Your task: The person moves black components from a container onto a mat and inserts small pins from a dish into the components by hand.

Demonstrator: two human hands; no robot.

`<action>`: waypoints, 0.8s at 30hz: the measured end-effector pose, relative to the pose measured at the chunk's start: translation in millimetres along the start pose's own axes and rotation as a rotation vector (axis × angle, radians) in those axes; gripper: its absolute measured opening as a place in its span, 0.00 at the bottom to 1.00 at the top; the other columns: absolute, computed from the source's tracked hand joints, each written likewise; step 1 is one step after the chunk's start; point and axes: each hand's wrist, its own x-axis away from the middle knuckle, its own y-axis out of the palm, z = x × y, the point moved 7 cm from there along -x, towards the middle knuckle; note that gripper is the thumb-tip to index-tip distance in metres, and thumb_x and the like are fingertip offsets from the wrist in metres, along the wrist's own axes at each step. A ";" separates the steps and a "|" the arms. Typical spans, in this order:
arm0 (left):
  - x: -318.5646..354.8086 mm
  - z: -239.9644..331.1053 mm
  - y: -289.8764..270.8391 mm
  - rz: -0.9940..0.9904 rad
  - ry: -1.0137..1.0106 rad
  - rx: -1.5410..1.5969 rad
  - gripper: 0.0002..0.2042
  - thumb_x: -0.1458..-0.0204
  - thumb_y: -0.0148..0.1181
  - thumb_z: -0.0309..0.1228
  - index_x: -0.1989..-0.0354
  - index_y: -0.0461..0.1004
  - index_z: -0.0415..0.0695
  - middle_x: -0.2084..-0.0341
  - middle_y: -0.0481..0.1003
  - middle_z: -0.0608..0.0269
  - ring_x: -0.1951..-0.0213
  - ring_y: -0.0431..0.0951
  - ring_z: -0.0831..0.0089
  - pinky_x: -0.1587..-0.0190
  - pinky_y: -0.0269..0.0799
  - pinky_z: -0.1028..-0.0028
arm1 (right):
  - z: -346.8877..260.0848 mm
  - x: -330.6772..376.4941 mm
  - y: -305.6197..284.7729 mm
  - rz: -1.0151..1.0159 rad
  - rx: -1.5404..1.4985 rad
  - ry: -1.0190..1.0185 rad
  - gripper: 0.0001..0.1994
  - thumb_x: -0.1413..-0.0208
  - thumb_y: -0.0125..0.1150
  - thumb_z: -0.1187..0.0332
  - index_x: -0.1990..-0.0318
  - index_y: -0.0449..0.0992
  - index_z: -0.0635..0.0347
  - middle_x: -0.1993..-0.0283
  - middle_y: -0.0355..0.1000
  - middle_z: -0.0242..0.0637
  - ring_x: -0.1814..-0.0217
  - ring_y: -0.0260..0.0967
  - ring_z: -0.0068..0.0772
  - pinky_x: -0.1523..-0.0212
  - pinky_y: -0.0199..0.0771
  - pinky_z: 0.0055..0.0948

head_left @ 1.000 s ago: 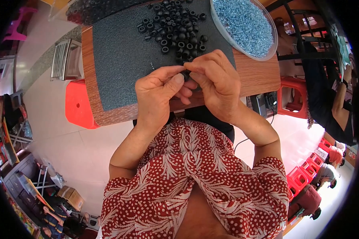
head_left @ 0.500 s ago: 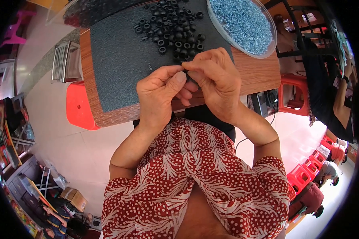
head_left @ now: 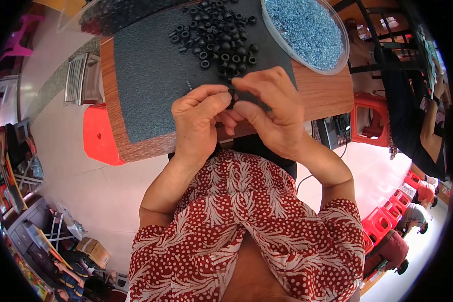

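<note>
Over the near edge of the dark mat (head_left: 146,95), my left hand (head_left: 197,118) pinches a small black cap-like piece (head_left: 231,97) between thumb and forefinger. My right hand (head_left: 282,116) is close beside it, its thumb and forefinger parted around the piece; whether the thumb touches it I cannot tell. Just beyond my fingers lies a loose pile of small black round caps (head_left: 226,45), several showing hollow ends. A short row of tiny light beads (head_left: 189,84) rests on the mat by my left fingertips.
A round clear tub of pale blue beads (head_left: 309,30) stands at the table's far right. A clear container (head_left: 121,15) with dark contents is at the far left. Red stools (head_left: 99,133) flank the wooden table (head_left: 327,93). Another person's arm (head_left: 430,123) shows at right.
My right thumb and forefinger have spread apart from their pinch, and the hand has shifted slightly down. The black piece now shows in my left fingers.
</note>
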 end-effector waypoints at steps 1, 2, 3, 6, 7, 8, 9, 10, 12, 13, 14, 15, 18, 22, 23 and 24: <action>-0.4 -0.1 -0.5 0.002 0.003 0.001 0.07 0.50 0.55 0.23 0.66 0.74 0.32 0.80 0.76 0.57 0.83 0.74 0.76 0.81 0.69 0.80 | -1.3 -3.1 -0.5 -0.027 0.025 -0.015 0.16 0.61 0.64 0.76 0.60 0.74 0.66 0.66 0.69 0.43 0.63 0.64 0.43 0.64 0.67 0.34; -1.1 0.1 -2.2 0.024 0.011 0.013 0.06 0.50 0.56 0.23 0.67 0.74 0.32 0.80 0.76 0.57 0.83 0.74 0.76 0.81 0.69 0.80 | -2.1 -5.8 0.2 -0.053 0.050 -0.031 0.18 0.62 0.66 0.74 0.59 0.73 0.67 0.65 0.69 0.43 0.62 0.64 0.43 0.64 0.67 0.35; -1.3 0.5 -3.0 0.043 0.017 0.025 0.06 0.51 0.56 0.22 0.67 0.74 0.32 0.80 0.75 0.58 0.83 0.74 0.76 0.81 0.69 0.79 | -2.4 -7.7 -0.1 -0.053 0.051 -0.032 0.18 0.62 0.66 0.74 0.59 0.73 0.67 0.65 0.69 0.43 0.62 0.64 0.43 0.64 0.67 0.35; -0.8 0.8 -2.3 0.035 0.025 -0.010 0.06 0.51 0.56 0.21 0.67 0.74 0.32 0.80 0.75 0.60 0.82 0.73 0.78 0.79 0.69 0.80 | -5.3 -12.3 7.7 -0.114 0.161 -0.099 0.22 0.66 0.68 0.70 0.59 0.73 0.69 0.66 0.69 0.43 0.64 0.64 0.43 0.65 0.67 0.36; -0.2 1.3 -0.4 0.034 0.027 -0.009 0.06 0.51 0.56 0.21 0.67 0.74 0.32 0.80 0.75 0.60 0.82 0.73 0.78 0.79 0.69 0.80 | -7.5 -12.5 11.6 -0.126 0.209 -0.162 0.21 0.67 0.68 0.69 0.62 0.72 0.69 0.68 0.68 0.42 0.66 0.64 0.43 0.67 0.66 0.36; 1.0 2.5 0.9 0.057 0.034 -0.043 0.05 0.51 0.55 0.21 0.67 0.74 0.32 0.80 0.75 0.61 0.81 0.73 0.79 0.78 0.69 0.81 | -10.2 -12.5 14.8 -0.137 0.257 -0.225 0.19 0.68 0.67 0.68 0.65 0.72 0.68 0.69 0.68 0.42 0.67 0.63 0.42 0.69 0.65 0.35; 1.8 3.5 0.5 0.082 0.041 -0.076 0.05 0.51 0.55 0.21 0.67 0.75 0.32 0.80 0.75 0.61 0.81 0.73 0.79 0.77 0.69 0.81 | -9.7 -13.6 15.8 -0.137 0.257 -0.226 0.19 0.68 0.67 0.68 0.65 0.72 0.68 0.69 0.68 0.42 0.67 0.63 0.42 0.69 0.65 0.35; 1.9 3.4 0.1 0.082 0.041 -0.076 0.05 0.51 0.55 0.21 0.67 0.75 0.32 0.80 0.75 0.61 0.81 0.73 0.79 0.77 0.69 0.81 | -11.3 -13.7 17.9 -0.147 0.297 -0.262 0.17 0.69 0.66 0.68 0.68 0.72 0.67 0.72 0.66 0.41 0.69 0.62 0.41 0.70 0.63 0.35; 1.8 3.0 0.4 0.064 0.040 -0.074 0.05 0.50 0.55 0.21 0.67 0.75 0.33 0.79 0.75 0.62 0.80 0.73 0.80 0.76 0.70 0.81 | -12.9 -14.3 20.2 -0.157 0.336 -0.299 0.15 0.69 0.65 0.68 0.72 0.71 0.65 0.74 0.65 0.40 0.71 0.61 0.40 0.72 0.61 0.34; 2.4 3.2 0.5 0.064 0.041 -0.074 0.05 0.50 0.55 0.21 0.67 0.75 0.33 0.79 0.75 0.62 0.80 0.73 0.80 0.76 0.70 0.81 | -14.5 -14.5 20.9 -0.157 0.348 -0.326 0.13 0.70 0.64 0.68 0.75 0.69 0.64 0.76 0.64 0.39 0.72 0.60 0.38 0.73 0.60 0.34; 3.2 4.0 1.1 0.058 0.051 -0.079 0.05 0.50 0.55 0.21 0.67 0.75 0.33 0.79 0.75 0.62 0.80 0.73 0.80 0.75 0.70 0.81 | -15.9 -14.4 21.5 -0.157 0.360 -0.353 0.12 0.70 0.63 0.69 0.77 0.68 0.63 0.78 0.63 0.38 0.73 0.60 0.37 0.74 0.60 0.33; 3.7 4.7 1.6 0.052 0.061 -0.085 0.05 0.50 0.55 0.21 0.67 0.75 0.33 0.78 0.75 0.62 0.79 0.74 0.80 0.75 0.70 0.81 | -14.9 -14.3 21.7 -0.158 0.360 -0.353 0.12 0.70 0.63 0.69 0.77 0.68 0.63 0.78 0.63 0.38 0.73 0.60 0.37 0.74 0.60 0.33; 4.0 4.9 2.6 0.015 0.080 -0.079 0.05 0.49 0.55 0.22 0.67 0.75 0.33 0.78 0.76 0.62 0.77 0.74 0.79 0.73 0.71 0.81 | -15.2 -11.4 23.4 -0.157 0.379 -0.427 0.11 0.71 0.62 0.69 0.79 0.67 0.63 0.80 0.62 0.37 0.74 0.59 0.36 0.75 0.59 0.33; 4.8 5.8 1.3 0.014 0.088 -0.116 0.06 0.48 0.54 0.22 0.65 0.75 0.33 0.76 0.76 0.61 0.74 0.75 0.79 0.69 0.72 0.80 | -16.0 -9.5 21.5 -0.107 0.389 -0.468 0.11 0.72 0.62 0.69 0.79 0.66 0.63 0.81 0.60 0.37 0.75 0.59 0.35 0.76 0.59 0.32; 4.8 4.5 1.7 -0.011 0.046 -0.072 0.07 0.47 0.53 0.24 0.64 0.75 0.33 0.75 0.76 0.61 0.73 0.75 0.79 0.68 0.72 0.80 | -15.8 -9.3 20.5 -0.090 0.396 -0.468 0.12 0.71 0.62 0.69 0.80 0.66 0.63 0.81 0.60 0.37 0.75 0.58 0.35 0.76 0.59 0.31; 4.7 3.3 2.0 -0.038 0.004 -0.028 0.08 0.46 0.53 0.25 0.63 0.74 0.33 0.75 0.76 0.61 0.73 0.75 0.78 0.67 0.72 0.80 | -15.0 -9.3 20.4 -0.090 0.396 -0.467 0.12 0.71 0.62 0.69 0.80 0.66 0.63 0.81 0.60 0.37 0.75 0.58 0.35 0.76 0.59 0.31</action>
